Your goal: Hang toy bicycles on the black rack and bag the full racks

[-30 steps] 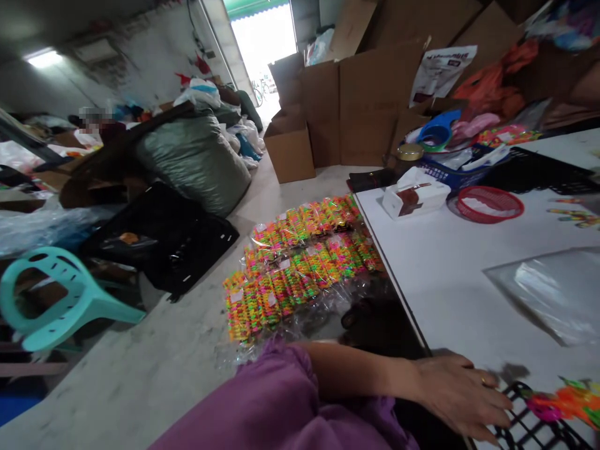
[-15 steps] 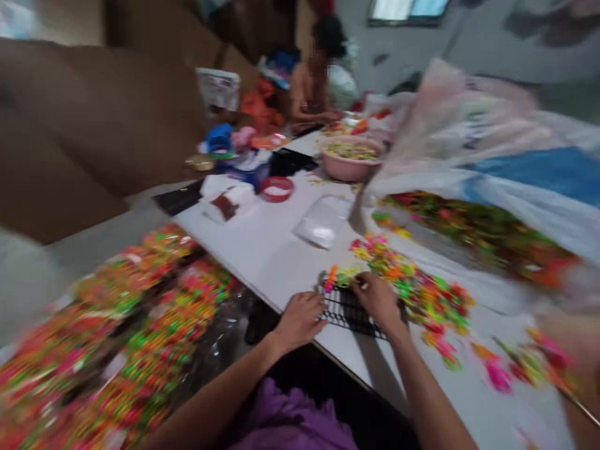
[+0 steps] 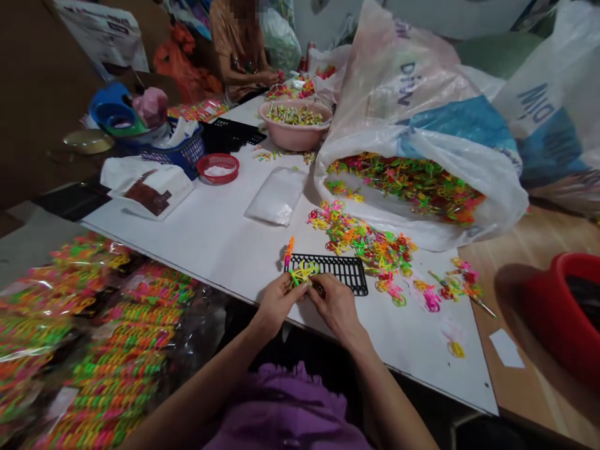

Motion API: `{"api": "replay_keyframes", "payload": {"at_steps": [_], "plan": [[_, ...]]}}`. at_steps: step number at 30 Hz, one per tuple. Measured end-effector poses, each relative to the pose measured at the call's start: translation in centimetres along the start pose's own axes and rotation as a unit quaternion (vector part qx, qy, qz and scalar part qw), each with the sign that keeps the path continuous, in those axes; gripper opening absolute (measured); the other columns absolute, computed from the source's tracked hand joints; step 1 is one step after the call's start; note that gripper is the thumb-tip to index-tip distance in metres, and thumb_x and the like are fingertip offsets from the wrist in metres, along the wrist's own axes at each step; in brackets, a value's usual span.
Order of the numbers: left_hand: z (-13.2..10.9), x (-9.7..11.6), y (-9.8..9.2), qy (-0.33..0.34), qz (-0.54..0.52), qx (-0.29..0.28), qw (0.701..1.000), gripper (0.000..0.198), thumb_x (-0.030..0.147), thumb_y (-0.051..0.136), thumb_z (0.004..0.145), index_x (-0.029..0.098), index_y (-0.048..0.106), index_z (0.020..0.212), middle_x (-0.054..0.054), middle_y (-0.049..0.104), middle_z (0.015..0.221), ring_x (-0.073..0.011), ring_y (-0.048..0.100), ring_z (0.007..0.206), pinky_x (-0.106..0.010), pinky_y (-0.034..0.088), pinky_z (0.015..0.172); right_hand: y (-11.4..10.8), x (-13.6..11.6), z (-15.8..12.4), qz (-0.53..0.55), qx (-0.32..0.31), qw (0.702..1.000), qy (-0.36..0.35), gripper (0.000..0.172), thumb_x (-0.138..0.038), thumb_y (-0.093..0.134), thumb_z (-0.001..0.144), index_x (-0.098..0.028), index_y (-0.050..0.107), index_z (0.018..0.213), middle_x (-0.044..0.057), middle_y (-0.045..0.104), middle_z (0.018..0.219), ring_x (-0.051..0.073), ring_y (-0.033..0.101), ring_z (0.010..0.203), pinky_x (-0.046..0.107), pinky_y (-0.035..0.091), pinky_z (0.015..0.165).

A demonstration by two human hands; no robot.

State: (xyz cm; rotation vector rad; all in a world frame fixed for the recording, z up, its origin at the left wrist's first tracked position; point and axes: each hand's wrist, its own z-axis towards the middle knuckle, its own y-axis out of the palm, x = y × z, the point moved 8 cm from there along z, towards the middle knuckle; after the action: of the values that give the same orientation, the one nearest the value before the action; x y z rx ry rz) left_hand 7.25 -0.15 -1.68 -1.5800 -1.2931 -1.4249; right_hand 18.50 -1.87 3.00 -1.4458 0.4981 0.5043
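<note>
A black slotted rack point(image 3: 349, 274) lies near the table's front edge. An orange and pink plastic piece point(image 3: 289, 250) stands at its left end. Yellow-green plastic pieces point(image 3: 304, 272) are held over the rack's left part, between my two hands. My left hand point(image 3: 277, 301) pinches them from the left. My right hand point(image 3: 335, 303) is closed on their right side, its fingertips close to those of my left. Just behind the rack spreads a pile of colourful plastic pieces point(image 3: 370, 240).
An open plastic bag point(image 3: 422, 131) of colourful pieces lies behind the pile. Further back are a pink basin point(image 3: 295, 139), a red basket point(image 3: 218, 176) and a person point(image 3: 239, 50). A clear packet point(image 3: 276, 195) lies mid-table. Packed bags point(image 3: 117, 356) fill the left; a red bucket point(image 3: 557, 319) stands right.
The view has shifted and turned right. My left hand has left the rack's left edge and come to the yellow-green pieces. My right hand has moved close beside it.
</note>
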Motion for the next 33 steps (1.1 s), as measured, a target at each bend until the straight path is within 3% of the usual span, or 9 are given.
{"api": "replay_keyframes", "payload": {"at_steps": [3,6,8,11,13,15,19,25,33], "plan": [[-0.5,-0.3,0.0,-0.005,0.042,-0.002,0.999,0.042,0.039,0.061,0.074,0.014,0.055,0.107,-0.007,0.065,0.099,-0.0154,0.061,0.084,-0.029,0.052,0.074,-0.1,0.6,-0.5,0.021,0.002,1.000,0.008,0.019,-0.023,0.051,0.082,-0.019,0.062,0.097,0.005,0.064,0.092,0.015,0.059,0.074,0.025,0.043,0.068],[-1.9,-0.7,-2.2,-0.010,0.158,0.002,0.987,0.050,0.035,0.063,0.070,0.014,0.053,0.114,-0.006,0.065,0.096,-0.0146,0.062,0.078,-0.030,0.053,0.072,-1.4,1.7,-0.2,0.105,0.049,0.992,0.048,0.018,-0.024,0.054,0.077,-0.019,0.060,0.093,0.001,0.061,0.075,0.013,0.054,0.061,0.024,0.042,0.060],[-2.3,0.3,-4.4,0.023,0.276,0.036,0.960,0.040,0.034,0.060,0.073,0.015,0.057,0.109,-0.005,0.065,0.089,-0.0138,0.061,0.073,-0.030,0.053,0.071,-1.3,2.4,0.5,0.191,0.071,0.976,0.073,0.018,-0.028,0.055,0.074,-0.019,0.057,0.090,-0.002,0.057,0.066,0.012,0.052,0.056,0.022,0.041,0.055],[-1.2,2.9,-6.1,0.128,0.422,0.066,0.895,0.028,0.031,0.053,0.081,0.016,0.060,0.104,-0.006,0.064,0.096,-0.0158,0.060,0.084,-0.032,0.050,0.082,1.0,2.4,2.0,0.297,0.055,0.951,0.073,0.021,-0.031,0.056,0.072,-0.019,0.053,0.088,0.001,0.061,0.077,0.013,0.057,0.066,0.023,0.046,0.061],[0.3,3.6,-5.5,0.178,0.501,0.035,0.846,0.030,0.030,0.053,0.082,0.016,0.059,0.107,-0.008,0.060,0.108,-0.0195,0.055,0.101,-0.035,0.045,0.092,3.3,2.4,2.8,0.313,0.023,0.946,0.084,0.020,-0.030,0.057,0.070,-0.018,0.053,0.086,0.002,0.063,0.081,0.014,0.059,0.070,0.025,0.047,0.066],[1.7,2.9,-4.5,0.189,0.564,-0.020,0.804,0.033,0.031,0.058,0.079,0.015,0.059,0.108,-0.010,0.058,0.114,-0.0232,0.050,0.110,-0.038,0.041,0.096,4.7,2.4,3.0,0.323,0.010,0.941,0.099,0.019,-0.030,0.057,0.071,-0.018,0.053,0.085,0.002,0.062,0.079,0.015,0.059,0.069,0.026,0.048,0.066],[2.6,0.7,-3.5,0.164,0.607,-0.086,0.773,0.046,0.037,0.068,0.070,0.018,0.058,0.111,-0.011,0.055,0.120,-0.0268,0.048,0.113,-0.041,0.041,0.093,5.6,1.3,2.2,0.380,0.028,0.921,0.084,0.023,-0.035,0.057,0.074,-0.017,0.053,0.088,0.002,0.062,0.080,0.015,0.059,0.071,0.025,0.047,0.067],[2.2,-0.2,-4.0,0.137,0.625,-0.095,0.762,0.046,0.027,0.065,0.070,0.021,0.055,0.115,-0.009,0.053,0.123,-0.0260,0.045,0.116,-0.039,0.040,0.091,7.5,0.0,0.5,0.166,0.023,0.984,0.054,0.013,-0.021,0.046,0.076,-0.018,0.052,0.086,0.002,0.058,0.074,0.016,0.054,0.065,0.025,0.041,0.061],[2.6,0.1,-4.0,0.152,0.634,-0.093,0.752,0.030,0.024,0.058,0.074,0.019,0.059,0.104,-0.010,0.057,0.115,-0.0260,0.048,0.112,-0.038,0.042,0.087,8.5,-1.4,1.5,-0.006,-0.037,0.999,0.022,0.021,-0.015,0.044,0.078,-0.017,0.054,0.097,0.007,0.060,0.090,0.017,0.055,0.076,0.026,0.040,0.066]]}}
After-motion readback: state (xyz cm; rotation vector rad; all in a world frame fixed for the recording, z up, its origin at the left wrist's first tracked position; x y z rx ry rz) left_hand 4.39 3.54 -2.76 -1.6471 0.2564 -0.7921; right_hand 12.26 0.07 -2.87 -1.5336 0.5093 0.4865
